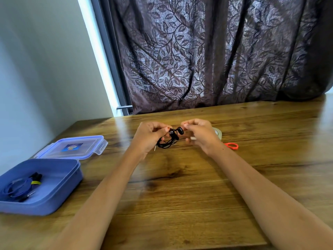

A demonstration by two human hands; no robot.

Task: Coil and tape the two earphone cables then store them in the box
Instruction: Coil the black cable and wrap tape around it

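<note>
Box (54, 201): closest to me, lower left. Blue plastic, rounded corners, smooth walls, open.
Blue earphone (18, 188): already inside the box, coiled flat, with a yellow tape band (36, 182) round it. I'd call that one done.
Lid (75, 147): just behind the box. Clear-ish blue with snap flaps and a sticker in the middle.
Table (180, 195): glossy wood grain with some dark knots.
Black earphone (169, 141): mid-table, held up between both hands in a loose thin-cable bundle. The metal plug (155, 147) dangles off the bottom.
Left hand (147, 136): fingers curled round the coil, with the thumb and fingertips pinching it near the buds.
Right hand (200, 134): thumb and forefinger pinch the bud end, the other fingers tucked under. Can't tell if there's a strip of tape in there.
Step tip: my guess is it's the taping of coil two. I'd keep the left-hand pinch tight so the loops don't spring open, tuck in the plug, and wrap the tape across all the strands, not only the outer ones.
Tape roll (217, 132): pale ring, mostly hidden behind the right hand.
Scissors (232, 146): only an orange handle loop shows, just right of that wrist.
Curtain (216, 51): at the back, dark sheer fabric with a leaf pattern, hanging in folds.
</note>
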